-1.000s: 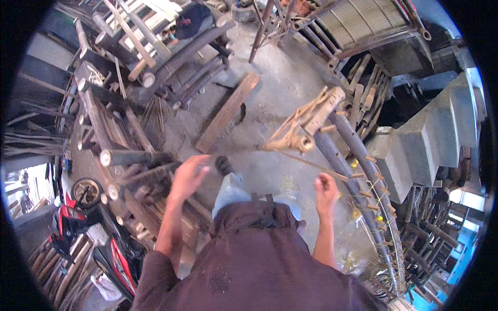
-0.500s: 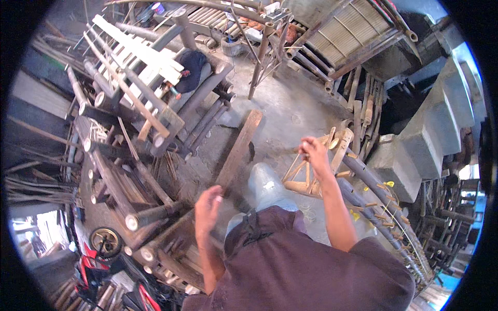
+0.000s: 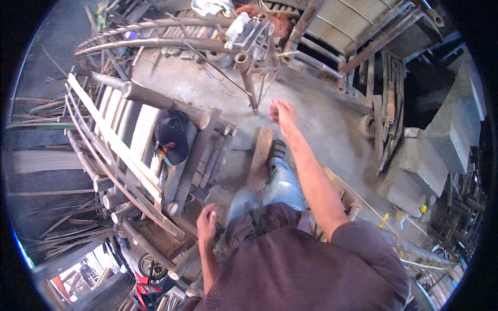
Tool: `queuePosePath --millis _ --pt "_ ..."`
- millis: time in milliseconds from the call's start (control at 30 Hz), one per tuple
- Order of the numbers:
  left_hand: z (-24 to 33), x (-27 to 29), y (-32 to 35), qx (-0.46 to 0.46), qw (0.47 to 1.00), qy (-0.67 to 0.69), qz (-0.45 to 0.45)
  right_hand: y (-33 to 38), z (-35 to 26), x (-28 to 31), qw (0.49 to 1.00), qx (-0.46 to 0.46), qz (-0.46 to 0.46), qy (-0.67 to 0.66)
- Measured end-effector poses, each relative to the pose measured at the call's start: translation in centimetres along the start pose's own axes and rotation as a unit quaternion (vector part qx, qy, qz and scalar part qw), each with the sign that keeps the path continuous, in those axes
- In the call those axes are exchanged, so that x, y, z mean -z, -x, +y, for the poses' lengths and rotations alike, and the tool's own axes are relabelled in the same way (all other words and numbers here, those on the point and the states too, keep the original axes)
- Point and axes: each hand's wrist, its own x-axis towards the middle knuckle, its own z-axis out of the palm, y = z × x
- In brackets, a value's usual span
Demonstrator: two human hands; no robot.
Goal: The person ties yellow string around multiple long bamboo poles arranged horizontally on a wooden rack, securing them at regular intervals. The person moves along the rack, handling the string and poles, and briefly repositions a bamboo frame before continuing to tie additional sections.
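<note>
My right hand reaches forward over the concrete floor, its fingers loosely bent and nothing visible in them. Beyond it stands a bamboo post carrying tools and scraps. Low by my left side, my left hand hangs with fingers loosely parted and holds nothing I can see. Nearest to that hand is a bamboo bench bearing long pale bamboo strips and a dark cap. A wooden plank lies on the floor by my shoe.
Concrete steps rise on the right, beside upright bamboo poles. A bamboo frame stands partly hidden behind my right arm. Long curved bamboo poles extend across the back. A red motorcycle is at the lower left.
My view has turned and moved forward. My right hand has gone from above the bamboo frame to farther ahead over the floor. The bench and cap now appear closer.
</note>
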Motion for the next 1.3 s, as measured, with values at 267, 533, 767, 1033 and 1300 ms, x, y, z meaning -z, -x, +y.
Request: queuePosePath --millis 267,533,767,1033,1300 --pt "13.1 1.5 -14.3 -0.054 0.998 0.024 -0.017 -13.3 -11.0 -3.0 0.996 -0.007 -0.066 0.053" --pt "18.1 1.7 -25.8 -0.061 0.991 0.12 -0.026 -22.7 -14.0 -7.6 0.993 -0.082 -0.047 0.064" --pt "18.2 -0.7 -35.8 -0.069 0.987 0.14 -0.047 -25.4 -15.8 -8.2 0.982 -0.167 -0.081 0.047" --pt "20.4 3.0 -41.6 -0.008 0.987 0.154 -0.045 -27.6 -15.2 -8.6 0.983 -0.18 -0.025 -0.022" --pt "20.4 2.9 -36.3 0.027 0.986 0.148 0.066 -29.4 -14.5 -8.0 0.984 -0.176 0.014 -0.018"
